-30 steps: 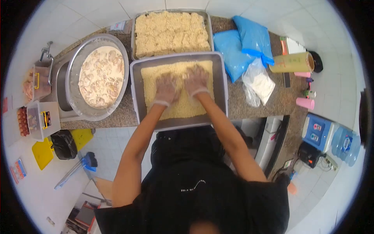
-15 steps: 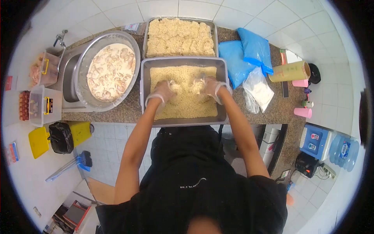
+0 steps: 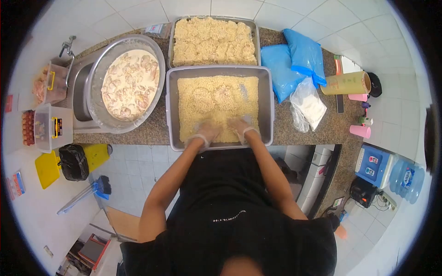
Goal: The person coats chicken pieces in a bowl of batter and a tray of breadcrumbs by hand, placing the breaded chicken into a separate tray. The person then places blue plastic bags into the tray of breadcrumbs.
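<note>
A grey tub (image 3: 173, 106) holds a bed of pale crumbs (image 3: 189, 85). Two coated pieces, one of them a lumpy piece (image 3: 224, 95), rest on the crumbs near the middle. Both hands wear clear plastic gloves and press into the crumbs along the tub's near side. My left hand (image 3: 208, 130) is blurred, its fingertips lost in the crumbs. My right hand (image 3: 241, 125) is beside it, also blurred, with its fingers partly sunk in the crumbs. Whether either hand grips anything cannot be made out.
Behind the tub stands a metal tray (image 3: 258, 43) of coated pieces. A large bowl (image 3: 92, 92) of pieces in pale batter sits at the left by the sink (image 3: 81, 89). Blue bags (image 3: 281, 69), a white powder bag (image 3: 311, 110) and a film roll (image 3: 343, 83) lie at the right.
Both hands have moved from the middle of the tub to its near side. Two coated pieces that the hands were at now lie uncovered on the crumbs.
</note>
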Demonstrator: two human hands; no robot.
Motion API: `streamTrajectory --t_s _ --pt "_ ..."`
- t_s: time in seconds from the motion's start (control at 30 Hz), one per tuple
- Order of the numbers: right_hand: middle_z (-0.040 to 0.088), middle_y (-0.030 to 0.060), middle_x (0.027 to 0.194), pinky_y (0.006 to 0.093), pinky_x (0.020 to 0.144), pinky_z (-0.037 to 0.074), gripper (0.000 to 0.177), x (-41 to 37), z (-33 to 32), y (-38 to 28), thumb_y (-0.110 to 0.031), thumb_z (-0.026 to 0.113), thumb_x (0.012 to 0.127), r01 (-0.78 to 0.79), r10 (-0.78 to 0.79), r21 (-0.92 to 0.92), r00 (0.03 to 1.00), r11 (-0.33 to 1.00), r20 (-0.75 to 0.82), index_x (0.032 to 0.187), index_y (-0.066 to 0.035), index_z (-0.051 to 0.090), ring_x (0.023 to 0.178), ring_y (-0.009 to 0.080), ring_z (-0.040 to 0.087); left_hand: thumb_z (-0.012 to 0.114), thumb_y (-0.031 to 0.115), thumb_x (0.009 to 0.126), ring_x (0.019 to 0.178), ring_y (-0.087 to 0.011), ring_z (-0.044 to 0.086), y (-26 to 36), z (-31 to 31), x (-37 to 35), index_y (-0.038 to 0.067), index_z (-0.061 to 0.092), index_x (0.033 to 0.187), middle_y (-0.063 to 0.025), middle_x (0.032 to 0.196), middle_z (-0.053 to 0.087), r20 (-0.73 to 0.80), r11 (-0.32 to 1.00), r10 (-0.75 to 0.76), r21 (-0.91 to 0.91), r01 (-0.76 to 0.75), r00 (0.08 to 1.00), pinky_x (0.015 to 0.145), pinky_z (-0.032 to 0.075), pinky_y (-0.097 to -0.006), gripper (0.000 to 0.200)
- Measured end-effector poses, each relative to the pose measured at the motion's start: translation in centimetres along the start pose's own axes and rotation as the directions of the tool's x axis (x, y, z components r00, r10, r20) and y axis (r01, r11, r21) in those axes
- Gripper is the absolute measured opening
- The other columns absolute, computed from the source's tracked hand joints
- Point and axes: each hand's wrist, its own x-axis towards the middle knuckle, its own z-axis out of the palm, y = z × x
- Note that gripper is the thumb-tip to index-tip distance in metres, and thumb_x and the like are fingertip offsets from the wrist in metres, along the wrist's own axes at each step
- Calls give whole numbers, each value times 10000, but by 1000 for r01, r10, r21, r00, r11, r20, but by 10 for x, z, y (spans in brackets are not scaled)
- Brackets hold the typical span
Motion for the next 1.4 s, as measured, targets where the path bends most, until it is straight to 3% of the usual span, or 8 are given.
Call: streamTrajectory --t_s 0.23,0.3,0.4,0.5,0.6,0.93,1.0,1.4 --pt "618 228 1062 456 922 418 305 37 -102 -94 -263 473 850 -116 110 -15 973 993 -204 995 -66 656 1024 396 576 586 309 820 1104 -401 544 62 -114 0 -9 599 1108 -278 1120 587 -391 977 -95 -214 10 916 987 389 -459 429" --pt "631 182 959 504 830 440 340 77 -70 -74 -314 541 797 214 -428 -431 755 877 -496 986 -49 641 893 371 592 572 328 830 1120 -380 532 53 -118 14 18 602 1123 -236 1137 593 -267 886 276 443 -137 923 1004 361 -478 428" --pt "635 191 952 473 847 438 344 67 -73 -65 -313 535 790 124 -270 -351 873 928 -405 954 -30 641 922 366 591 542 357 842 1166 -349 503 -4 -70 53 33 583 1162 -191 1182 581 -301 776 450 598 -201 841 1034 319 -500 457" --pt "572 215 1145 499 970 365 417 82 -100 -71 -323 524 794 -29 33 -53 996 998 78 1087 -41 618 1086 365 523 484 355 867 1263 -343 411 2 -79 60 70 535 1250 -175 1316 490 -2 881 236 422 -213 972 1077 241 -533 481" --pt "407 235 1365 573 1062 224 505 46 -76 -87 -324 510 810 -4 -92 -214 894 977 -439 1259 -98 547 1270 375 376 452 359 875 1320 -354 326 19 -89 20 94 499 1304 -183 1397 397 -241 801 452 534 -272 859 1096 172 -562 506" --pt "325 218 1449 463 1111 236 620 60 -106 -31 -357 533 858 238 -305 -368 943 899 -136 1418 -164 349 1333 363 333 549 360 862 1343 -363 326 8 -125 38 67 360 1392 -210 1444 349 -93 773 540 449 -449 837 1098 261 -477 634" --pt "412 194 1405 370 1068 339 597 38 -117 -37 -308 640 808 -71 62 41 979 997 195 1353 -163 442 1273 324 435 659 393 795 1256 -341 457 21 -141 15 48 345 1399 -230 1354 464 159 979 -144 168 117 977 1036 371 -390 764" --pt "590 200 1180 419 916 457 403 -30 -131 -77 -184 593 795 120 -177 -179 920 977 -349 1196 -145 581 1080 376 556 627 244 756 1092 -354 551 67 -164 -58 82 568 1222 -180 1138 602 -323 938 312 254 -235 893 962 422 -440 497"
